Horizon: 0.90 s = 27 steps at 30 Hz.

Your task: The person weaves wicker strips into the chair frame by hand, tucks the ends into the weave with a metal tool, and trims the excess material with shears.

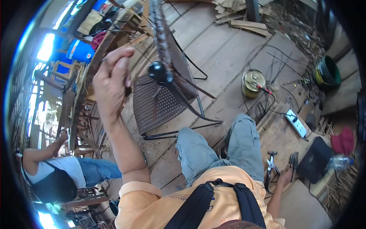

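Observation:
My left hand [113,74] is raised beside a woven brown chair [167,95], its fingers curled together; whether they pinch a strand I cannot make out. Just to its right is the dark round knob [157,71] at the end of the chair's frame, apart from the fingers. Loose flat brown strips [194,86] stick out near the knob. My right hand [284,178] is low on the wooden bench at my right, closed at the lower end of a dark hand tool [293,162]. Pliers [271,168] and a small hammer-like tool [272,153] lie beside it.
A lidded tin [251,82] with a red-handled tool on top stands on the plank floor. A white power strip [296,123], black pouch [315,160], plastic bottle [340,162] and red cloth [342,140] are at right. Another person [57,175] works at far left.

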Motion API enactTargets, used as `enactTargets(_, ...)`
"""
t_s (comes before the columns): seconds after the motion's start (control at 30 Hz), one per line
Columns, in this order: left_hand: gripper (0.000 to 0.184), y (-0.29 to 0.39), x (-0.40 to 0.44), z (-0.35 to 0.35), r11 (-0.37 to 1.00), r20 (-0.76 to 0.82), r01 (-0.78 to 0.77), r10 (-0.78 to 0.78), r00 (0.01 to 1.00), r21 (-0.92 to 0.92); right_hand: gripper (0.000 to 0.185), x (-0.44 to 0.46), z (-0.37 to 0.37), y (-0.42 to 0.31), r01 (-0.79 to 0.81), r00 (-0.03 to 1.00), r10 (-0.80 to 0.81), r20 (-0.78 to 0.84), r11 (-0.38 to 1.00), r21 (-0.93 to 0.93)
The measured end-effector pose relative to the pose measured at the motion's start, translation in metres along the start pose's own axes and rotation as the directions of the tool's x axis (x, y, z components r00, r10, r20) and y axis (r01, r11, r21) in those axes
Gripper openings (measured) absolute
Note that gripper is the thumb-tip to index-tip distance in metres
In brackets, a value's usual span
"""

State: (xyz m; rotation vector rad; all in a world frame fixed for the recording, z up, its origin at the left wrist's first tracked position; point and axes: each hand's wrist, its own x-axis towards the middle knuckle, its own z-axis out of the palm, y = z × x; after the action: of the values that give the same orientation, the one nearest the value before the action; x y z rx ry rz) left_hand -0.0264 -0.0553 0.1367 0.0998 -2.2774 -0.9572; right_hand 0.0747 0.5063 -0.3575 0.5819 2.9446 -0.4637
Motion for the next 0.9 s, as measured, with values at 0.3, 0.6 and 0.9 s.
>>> enactTargets(0.3, 0.036, -0.005, 0.017, 0.008, 0.993, 0.275, 0.08, -0.101, 0.956, 0.088, 0.024, 0.0, -0.065, -0.021, -0.106, 0.993, 0.041, 0.111, 0.722, 0.683)
enactTargets(0.6, 0.038, -0.025, 0.013, 0.02, 0.989, 0.166, 0.108, -0.089, 0.982, -0.106, 0.036, -0.046, -0.135, -0.189, -0.011, 0.663, -0.607, 0.438, 0.577, 0.817)
enactTargets(0.9, 0.036, -0.02, 0.037, 0.019, 0.958, 0.304, -0.281, 0.282, 0.91, -0.049, 0.03, -0.051, -0.182, -0.366, -0.192, 0.096, -0.857, 0.506, 0.483, 0.855)
